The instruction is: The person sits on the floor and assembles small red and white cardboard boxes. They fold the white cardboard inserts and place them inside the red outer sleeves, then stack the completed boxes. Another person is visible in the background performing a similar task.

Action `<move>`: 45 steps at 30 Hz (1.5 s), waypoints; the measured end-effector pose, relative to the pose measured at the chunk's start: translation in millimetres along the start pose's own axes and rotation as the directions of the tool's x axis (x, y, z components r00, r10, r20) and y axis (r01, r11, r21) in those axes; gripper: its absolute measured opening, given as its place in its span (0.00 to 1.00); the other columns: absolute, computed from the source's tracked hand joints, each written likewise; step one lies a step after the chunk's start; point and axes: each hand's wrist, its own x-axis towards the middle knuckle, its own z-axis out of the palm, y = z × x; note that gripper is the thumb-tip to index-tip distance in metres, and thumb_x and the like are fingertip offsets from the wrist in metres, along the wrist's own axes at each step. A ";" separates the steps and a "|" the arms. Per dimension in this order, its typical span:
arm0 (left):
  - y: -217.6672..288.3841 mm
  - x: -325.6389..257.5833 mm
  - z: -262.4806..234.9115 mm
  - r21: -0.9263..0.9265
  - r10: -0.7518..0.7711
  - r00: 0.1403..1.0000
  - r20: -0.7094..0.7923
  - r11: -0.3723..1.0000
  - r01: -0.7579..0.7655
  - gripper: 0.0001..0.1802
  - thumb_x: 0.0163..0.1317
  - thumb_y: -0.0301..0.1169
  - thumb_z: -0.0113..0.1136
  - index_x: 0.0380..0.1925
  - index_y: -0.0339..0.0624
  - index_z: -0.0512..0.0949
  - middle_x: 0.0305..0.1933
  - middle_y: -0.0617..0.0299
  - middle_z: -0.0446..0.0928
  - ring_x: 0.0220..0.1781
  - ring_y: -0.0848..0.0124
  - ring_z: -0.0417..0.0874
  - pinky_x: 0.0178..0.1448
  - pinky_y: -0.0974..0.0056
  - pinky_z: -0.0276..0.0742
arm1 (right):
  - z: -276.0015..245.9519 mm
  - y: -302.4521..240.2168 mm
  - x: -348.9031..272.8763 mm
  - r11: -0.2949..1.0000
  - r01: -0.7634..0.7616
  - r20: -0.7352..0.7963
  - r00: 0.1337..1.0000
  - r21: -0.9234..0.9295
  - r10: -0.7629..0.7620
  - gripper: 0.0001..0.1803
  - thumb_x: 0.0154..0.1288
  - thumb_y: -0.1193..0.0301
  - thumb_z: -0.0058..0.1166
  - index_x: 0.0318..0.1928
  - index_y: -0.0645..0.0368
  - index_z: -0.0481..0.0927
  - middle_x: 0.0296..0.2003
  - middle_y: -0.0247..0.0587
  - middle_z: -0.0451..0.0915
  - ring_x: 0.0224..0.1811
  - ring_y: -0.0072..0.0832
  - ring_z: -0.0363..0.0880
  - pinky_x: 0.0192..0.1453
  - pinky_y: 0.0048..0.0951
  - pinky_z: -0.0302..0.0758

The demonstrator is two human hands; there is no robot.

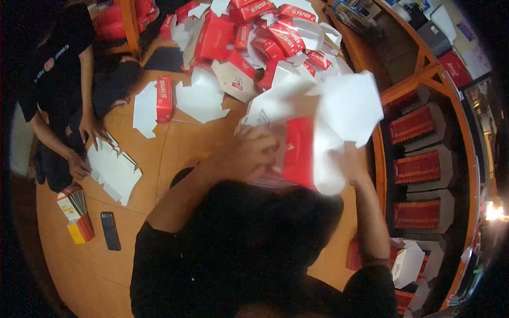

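Observation:
A red and white food carton (pixel 299 151), partly folded and blurred by motion, is held up in front of my lap. At its left side, the fingers of my left hand (pixel 258 152) curl against it. My right hand (pixel 348 163) grips its right side, with some fingers hidden behind the white board. A pale, see-through sheet shows beneath the carton next to my left hand, too smeared to name. Beyond it lies a heap of red and white cartons (pixel 216 37). One more carton (pixel 165 99) rests opened out to the left of the heap.
Another person's hands (pixel 87 153) work on a white flat carton (pixel 116 172) at left. Near them lie a phone (pixel 110 231) and a red-yellow bundle of cards or packets (pixel 76 217). Along my right, a wooden shelf (pixel 450 90) holds stacked red cartons (pixel 416 167).

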 end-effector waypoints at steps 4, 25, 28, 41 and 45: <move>-13.1 -9.8 3.2 -0.093 -0.002 1.000 0.021 0.996 0.004 0.06 0.50 0.28 0.63 0.30 0.43 0.80 0.42 0.60 0.76 0.49 0.60 0.76 0.55 0.54 0.73 | 6.7 -10.5 11.0 0.971 0.007 -0.052 0.998 -0.239 -0.020 0.23 0.62 0.69 0.60 0.52 0.75 0.77 0.44 0.61 0.83 0.47 0.42 0.84 0.52 0.38 0.78; -15.7 -18.0 0.5 -0.532 -0.265 0.964 0.032 0.812 0.241 0.10 0.56 0.28 0.70 0.34 0.39 0.79 0.37 0.57 0.81 0.42 0.61 0.83 0.49 0.59 0.79 | 34.6 -26.2 16.2 0.810 -0.054 -0.254 0.960 -0.584 -0.119 0.27 0.66 0.63 0.59 0.59 0.68 0.71 0.50 0.63 0.81 0.52 0.55 0.81 0.57 0.49 0.75; -17.6 -15.7 -0.3 -0.513 -0.217 0.976 0.023 0.835 0.197 0.10 0.55 0.27 0.71 0.34 0.39 0.79 0.37 0.57 0.81 0.41 0.61 0.83 0.48 0.59 0.78 | 34.7 -35.7 14.4 0.791 -0.121 -0.262 0.964 -0.599 -0.050 0.26 0.67 0.62 0.58 0.58 0.67 0.71 0.50 0.63 0.81 0.54 0.54 0.80 0.58 0.49 0.75; -23.6 -15.0 6.7 -0.456 -0.172 0.981 -0.084 0.882 0.116 0.04 0.56 0.25 0.63 0.29 0.40 0.76 0.31 0.54 0.77 0.38 0.56 0.81 0.44 0.54 0.75 | 86.7 -116.3 -64.8 0.819 0.480 0.000 0.863 -0.315 -0.505 0.10 0.61 0.66 0.61 0.32 0.61 0.81 0.29 0.47 0.79 0.33 0.44 0.79 0.37 0.41 0.75; -25.4 -16.2 9.6 -0.482 -0.193 0.980 -0.050 0.864 0.145 0.03 0.58 0.25 0.59 0.28 0.40 0.74 0.30 0.54 0.76 0.36 0.55 0.80 0.43 0.54 0.74 | 94.0 -118.7 -66.0 0.845 0.371 -0.104 0.892 -0.386 -0.440 0.10 0.60 0.67 0.62 0.32 0.62 0.81 0.27 0.48 0.77 0.31 0.48 0.78 0.37 0.47 0.75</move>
